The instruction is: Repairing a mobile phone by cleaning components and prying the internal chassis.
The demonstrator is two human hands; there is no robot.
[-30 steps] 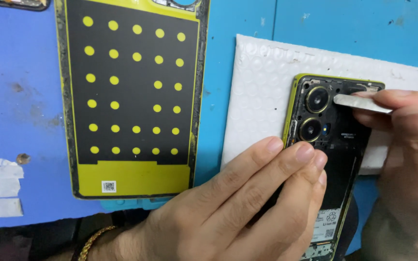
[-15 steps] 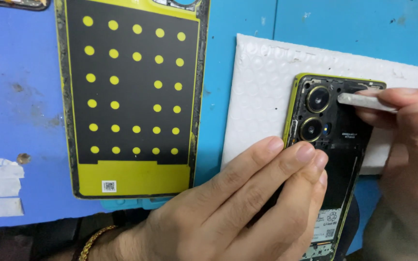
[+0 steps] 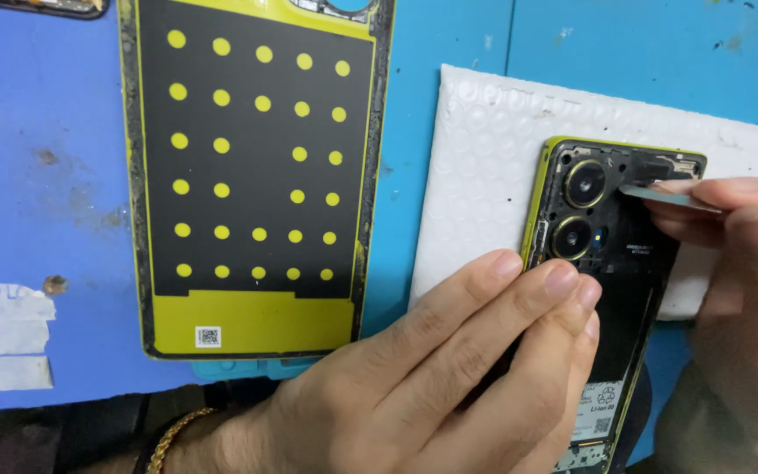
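An opened smartphone [image 3: 625, 254] with a yellow-green frame lies on a white bubble-wrap pad [image 3: 484, 167]; its two round camera lenses [image 3: 585, 184] sit at the upper left of the body. My left hand [image 3: 449, 377] rests flat over the phone's lower half, fingertips just below the cameras, pressing it down. My right hand [image 3: 739, 290] comes in from the right edge and pinches a thin flat metal tool [image 3: 655, 195], whose tip touches the phone's top area beside the upper lens.
The phone's removed back cover [image 3: 256, 175], black inside with yellow dots and a yellow lower band, lies on the blue work mat [image 3: 37, 193] to the left. White tape strips [image 3: 2, 338] sit at the mat's left edge. Another dark device corner [image 3: 46, 7] shows top left.
The tool tip in my right hand has shifted slightly along the phone's top area near the upper lens. My left hand has stayed in place on the phone.
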